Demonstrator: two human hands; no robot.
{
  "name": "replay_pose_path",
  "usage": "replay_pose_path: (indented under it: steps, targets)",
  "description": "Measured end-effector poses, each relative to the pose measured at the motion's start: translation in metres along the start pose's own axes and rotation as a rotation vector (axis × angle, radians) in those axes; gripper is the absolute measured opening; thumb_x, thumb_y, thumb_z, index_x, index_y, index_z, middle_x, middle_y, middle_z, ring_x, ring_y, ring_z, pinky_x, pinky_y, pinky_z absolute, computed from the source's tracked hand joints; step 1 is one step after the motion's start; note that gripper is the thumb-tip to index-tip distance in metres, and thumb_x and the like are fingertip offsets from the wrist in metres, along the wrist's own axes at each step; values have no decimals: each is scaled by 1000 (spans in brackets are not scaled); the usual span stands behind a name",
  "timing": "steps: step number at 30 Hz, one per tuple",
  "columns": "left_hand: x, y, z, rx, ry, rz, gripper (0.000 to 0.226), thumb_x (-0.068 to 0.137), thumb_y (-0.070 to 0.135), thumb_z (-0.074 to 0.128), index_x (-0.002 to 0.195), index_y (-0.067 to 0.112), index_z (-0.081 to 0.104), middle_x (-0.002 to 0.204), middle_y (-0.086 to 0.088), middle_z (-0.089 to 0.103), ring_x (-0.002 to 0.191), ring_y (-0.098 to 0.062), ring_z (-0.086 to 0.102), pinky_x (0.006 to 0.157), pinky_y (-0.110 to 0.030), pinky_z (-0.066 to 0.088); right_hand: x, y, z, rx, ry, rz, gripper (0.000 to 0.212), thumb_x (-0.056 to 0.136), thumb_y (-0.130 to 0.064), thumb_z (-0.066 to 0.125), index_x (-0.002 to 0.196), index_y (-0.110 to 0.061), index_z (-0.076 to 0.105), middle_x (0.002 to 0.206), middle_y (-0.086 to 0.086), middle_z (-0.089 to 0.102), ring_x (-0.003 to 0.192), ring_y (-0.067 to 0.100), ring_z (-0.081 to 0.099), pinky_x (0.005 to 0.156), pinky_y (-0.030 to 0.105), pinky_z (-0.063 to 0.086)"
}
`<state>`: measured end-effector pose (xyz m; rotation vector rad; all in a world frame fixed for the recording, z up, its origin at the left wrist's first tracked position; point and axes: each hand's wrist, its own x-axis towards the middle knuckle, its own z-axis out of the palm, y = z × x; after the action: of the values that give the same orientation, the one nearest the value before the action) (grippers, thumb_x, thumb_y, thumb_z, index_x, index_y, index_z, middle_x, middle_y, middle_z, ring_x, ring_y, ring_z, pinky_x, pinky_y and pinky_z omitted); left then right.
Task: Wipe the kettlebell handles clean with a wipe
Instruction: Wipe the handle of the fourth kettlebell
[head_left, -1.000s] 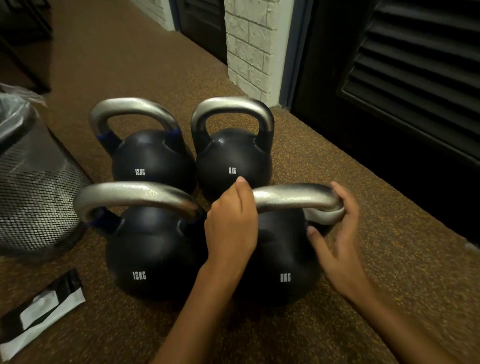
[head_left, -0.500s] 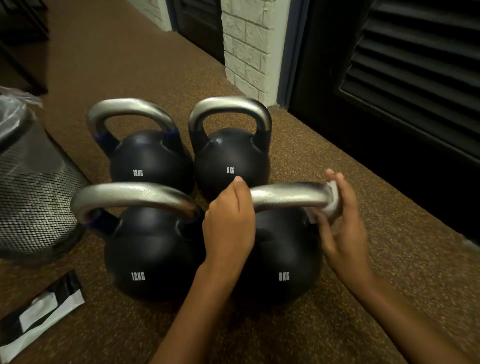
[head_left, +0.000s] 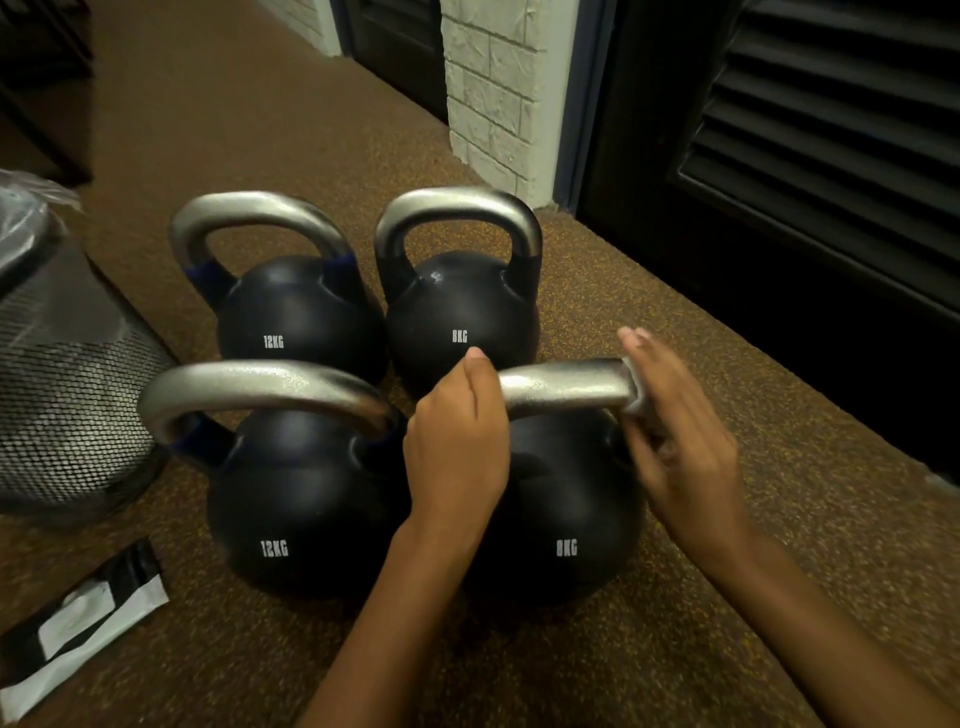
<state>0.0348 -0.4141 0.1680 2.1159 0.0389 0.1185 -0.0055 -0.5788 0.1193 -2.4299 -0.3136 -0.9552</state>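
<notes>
The left hand (head_left: 457, 441) is closed round the silver steel handle (head_left: 563, 387) of the near black 8KG kettlebell (head_left: 566, 519) on the floor. The right hand (head_left: 675, 441), fingers loosely curled, presses a pale wipe (head_left: 640, 397) on its right bend. Wiping underway; next, probably the downward leg.

Printed in white on four black kettlebells: "12KG" on the far-left kettlebell (head_left: 301, 317), "8KG" on the far-right kettlebell (head_left: 460, 312), "12KG" on the near-left kettlebell (head_left: 291, 509), "8KG" on the near-right kettlebell (head_left: 571, 509). Nothing legible on the packet (head_left: 78, 623).
</notes>
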Motion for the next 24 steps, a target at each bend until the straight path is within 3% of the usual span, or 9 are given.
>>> replay_pose_path:
  steps: [4, 7, 10, 18, 21, 24]
  targets:
    - [-1, 1, -1, -20, -17, 0, 44, 99, 36, 28, 87, 10, 61, 93, -17, 66, 96, -38, 57, 88, -46, 43, -12, 1, 3, 127, 82, 232, 56, 86, -6, 61, 138, -7, 38, 142, 5, 42, 134, 13, 38, 108, 38, 36]
    - [-1, 2, -1, -18, -2, -11, 43, 99, 35, 28, 75, 12, 55, 90, -16, 65, 95, -37, 57, 85, -43, 43, -11, -2, 2, 135, 85, 292, 58, 84, -10, 61, 138, -9, 38, 141, 2, 42, 134, 8, 37, 108, 34, 35]
    - [-2, 3, -1, -11, 6, -12, 42, 100, 34, 28, 66, 17, 47, 82, -12, 63, 90, -35, 57, 79, -38, 39, -4, -4, -2, 73, 26, 196, 61, 83, -1, 59, 139, -8, 36, 142, 2, 39, 137, 3, 30, 112, 27, 28]
    - [-1, 2, 1, -16, 11, -2, 42, 100, 34, 28, 86, 13, 62, 93, -12, 67, 95, -33, 59, 81, -37, 41, 24, -33, 0, -77, -117, -94, 61, 76, 18, 60, 132, -3, 49, 140, 5, 45, 136, 16, 34, 115, 31, 24]
    - [-1, 2, 0, -20, -1, -8, 42, 99, 35, 29, 84, 14, 62, 93, -11, 67, 96, -32, 59, 81, -37, 41, 26, -35, 0, -53, -161, -126, 55, 81, 13, 59, 132, -4, 49, 140, 5, 46, 136, 16, 34, 115, 31, 22]
    - [0, 1, -1, -12, -14, -19, 42, 99, 36, 28, 71, 16, 52, 90, -14, 66, 94, -36, 57, 80, -39, 40, 23, -24, -6, -19, -191, -112, 47, 90, -9, 54, 136, -9, 45, 142, 0, 43, 137, 12, 33, 116, 31, 19]
